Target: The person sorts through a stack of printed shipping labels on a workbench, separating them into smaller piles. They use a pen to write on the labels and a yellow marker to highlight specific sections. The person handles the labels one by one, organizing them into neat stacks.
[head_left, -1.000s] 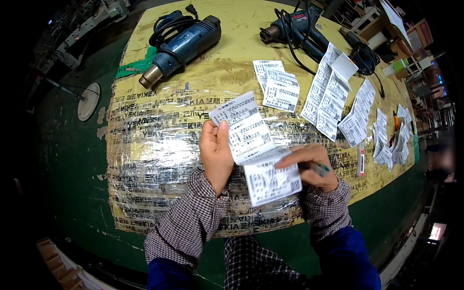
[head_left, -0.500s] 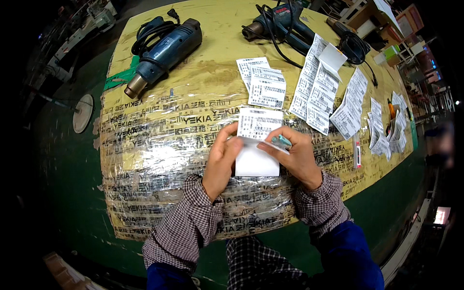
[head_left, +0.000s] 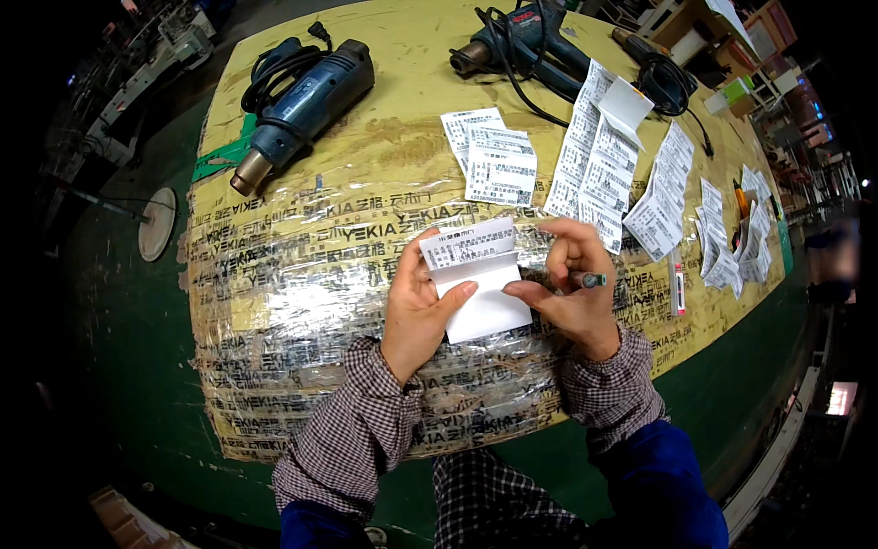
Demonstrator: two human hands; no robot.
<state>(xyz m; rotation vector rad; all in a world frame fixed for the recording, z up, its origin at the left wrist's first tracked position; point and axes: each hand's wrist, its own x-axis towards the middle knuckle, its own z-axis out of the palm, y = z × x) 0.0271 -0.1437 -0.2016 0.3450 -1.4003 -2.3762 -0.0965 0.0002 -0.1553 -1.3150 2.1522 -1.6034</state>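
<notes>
A white printed label sheet (head_left: 485, 302), folded across its middle, is between my hands over the near part of the table. My left hand (head_left: 419, 306) grips its left edge, the thumb lying on the blank lower part and the fingers behind. My right hand (head_left: 585, 302) is at the sheet's right side, its thumb tip at the paper's edge and the index finger curled above. Tucked in the right hand's fingers is a small teal-ended tool (head_left: 590, 279); the hand hides most of it, so its kind cannot be told. Just beyond lie two overlapping printed labels (head_left: 501, 165).
The yellow table (head_left: 402, 119) has clear film over its near part. A blue heat gun (head_left: 315, 101) lies far left, another heat gun (head_left: 535, 41) at the back. Label strips (head_left: 608, 169), more labels (head_left: 660, 197), a small slim packet (head_left: 677, 288) and crumpled labels (head_left: 722, 247) lie to the right.
My right hand has drawn a little right and opened its index finger away from the sheet. The sheet has tilted, its printed part now folded up. My left thumb has moved onto the blank part.
</notes>
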